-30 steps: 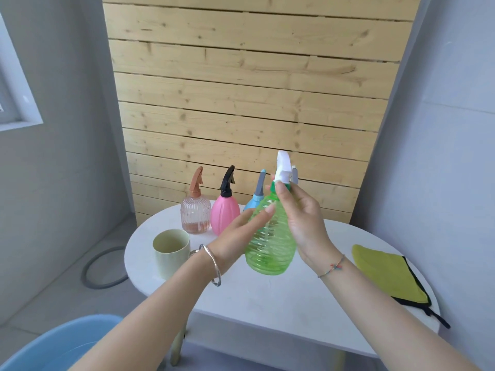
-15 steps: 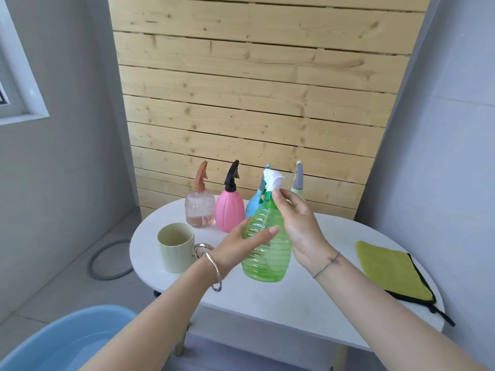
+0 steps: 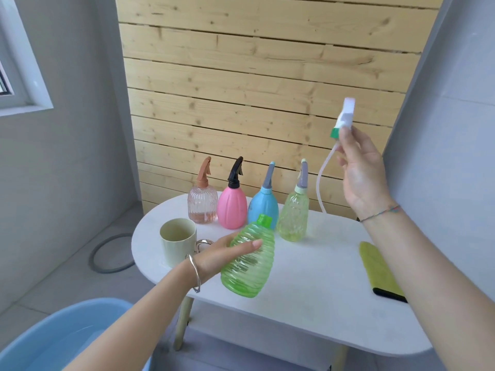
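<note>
My left hand (image 3: 225, 254) grips a ribbed green bottle (image 3: 247, 261) by its side, tilted a little, just above the white table (image 3: 308, 277). The bottle's neck is bare, with no top on it. My right hand (image 3: 361, 170) is raised at the upper right and pinches the white spray head (image 3: 345, 116) with its green collar. The head's white dip tube (image 3: 322, 178) hangs down in a curve, clear of the bottle.
Along the back of the table stand a clear pink (image 3: 202, 202), a pink (image 3: 232, 202), a blue (image 3: 263, 204) and a pale green (image 3: 293, 212) spray bottle. A cream cup (image 3: 178, 242) stands at left, a yellow cloth (image 3: 380, 271) lies at right. A blue basin (image 3: 53, 341) sits on the floor.
The spray head has come off the green bottle. My right hand lifted it up and to the right with its tube, while my left hand lowered the bottle toward the table.
</note>
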A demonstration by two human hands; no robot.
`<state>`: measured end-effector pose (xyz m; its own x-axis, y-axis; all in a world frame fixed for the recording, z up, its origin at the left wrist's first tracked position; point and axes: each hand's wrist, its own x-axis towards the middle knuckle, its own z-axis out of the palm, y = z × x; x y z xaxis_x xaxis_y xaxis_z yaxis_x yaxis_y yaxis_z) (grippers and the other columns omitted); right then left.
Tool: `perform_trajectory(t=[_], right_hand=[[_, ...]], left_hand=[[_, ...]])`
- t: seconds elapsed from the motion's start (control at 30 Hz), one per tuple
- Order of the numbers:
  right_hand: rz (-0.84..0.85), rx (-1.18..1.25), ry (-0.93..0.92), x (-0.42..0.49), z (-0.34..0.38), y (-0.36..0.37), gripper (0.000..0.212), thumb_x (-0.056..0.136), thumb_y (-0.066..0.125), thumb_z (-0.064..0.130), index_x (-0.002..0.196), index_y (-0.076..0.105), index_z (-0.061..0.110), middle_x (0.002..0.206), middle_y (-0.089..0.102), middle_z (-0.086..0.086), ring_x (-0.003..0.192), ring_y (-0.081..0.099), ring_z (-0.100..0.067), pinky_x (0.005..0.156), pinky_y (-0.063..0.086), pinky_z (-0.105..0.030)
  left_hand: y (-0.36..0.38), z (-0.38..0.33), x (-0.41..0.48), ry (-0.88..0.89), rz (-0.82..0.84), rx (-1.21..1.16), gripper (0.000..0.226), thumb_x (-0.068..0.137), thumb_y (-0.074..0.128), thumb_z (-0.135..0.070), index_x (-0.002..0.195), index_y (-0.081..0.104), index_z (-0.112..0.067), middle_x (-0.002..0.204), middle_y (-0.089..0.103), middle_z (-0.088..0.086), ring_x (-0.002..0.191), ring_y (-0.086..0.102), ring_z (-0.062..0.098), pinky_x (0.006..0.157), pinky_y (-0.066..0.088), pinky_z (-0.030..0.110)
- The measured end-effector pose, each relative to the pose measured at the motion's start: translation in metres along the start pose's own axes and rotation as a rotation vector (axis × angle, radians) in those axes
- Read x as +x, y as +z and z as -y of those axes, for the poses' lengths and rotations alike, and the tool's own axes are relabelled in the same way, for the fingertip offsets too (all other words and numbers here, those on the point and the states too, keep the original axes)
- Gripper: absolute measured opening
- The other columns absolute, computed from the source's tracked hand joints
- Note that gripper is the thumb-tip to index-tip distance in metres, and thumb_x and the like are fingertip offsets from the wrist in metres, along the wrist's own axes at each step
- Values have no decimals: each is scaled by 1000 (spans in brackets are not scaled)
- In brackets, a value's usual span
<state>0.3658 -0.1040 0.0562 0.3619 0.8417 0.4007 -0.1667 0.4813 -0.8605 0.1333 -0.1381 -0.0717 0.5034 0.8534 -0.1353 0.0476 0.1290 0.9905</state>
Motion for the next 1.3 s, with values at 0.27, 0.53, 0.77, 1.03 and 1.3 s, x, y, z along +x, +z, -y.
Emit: perform_trajectory(t=[0.27,0.53,0.77,1.03,1.3], right_hand=[[359,-755,128,-58,-126,-39,20,76,78,23,96,75,19,87,72,1,67,54,12,68,38,-3],[392,-808,331,-86,-182,-47,27,69,84,23,90,70,14,83,68,8,77,58,1,68,41,-8],[444,-848,378,-94,-199,-53,20,66,84,38,73,73,22,79,69,18,73,56,-4,72,43,-20],[433,-985,208,-93,-198,-35,24,76,75,44,87,65,25,96,60,10,94,51,-10,88,42,-28],[599,-566,353,-121,-205,59,25,94,56,33,104,63,12,102,63,3,94,55,-9,75,37,-6]], left_hand=[[-14,11,-6,71,-191,-27,67,60,76,-56,119,63,-27,115,71,0,108,67,17,99,49,37],[-30,19,-20,87,-268,-49,62,59,74,-54,115,65,-27,111,72,0,105,68,16,91,52,30],[-32,28,-26,74,-292,-23,69,58,74,-56,118,62,-25,115,71,1,105,68,15,92,52,29],[-39,31,-38,71,-303,-10,67,61,73,-55,119,63,-24,116,70,4,106,68,17,94,52,31],[-67,30,-70,75,-436,-18,56,61,77,-48,112,67,-28,112,72,-1,106,67,16,96,49,35]])
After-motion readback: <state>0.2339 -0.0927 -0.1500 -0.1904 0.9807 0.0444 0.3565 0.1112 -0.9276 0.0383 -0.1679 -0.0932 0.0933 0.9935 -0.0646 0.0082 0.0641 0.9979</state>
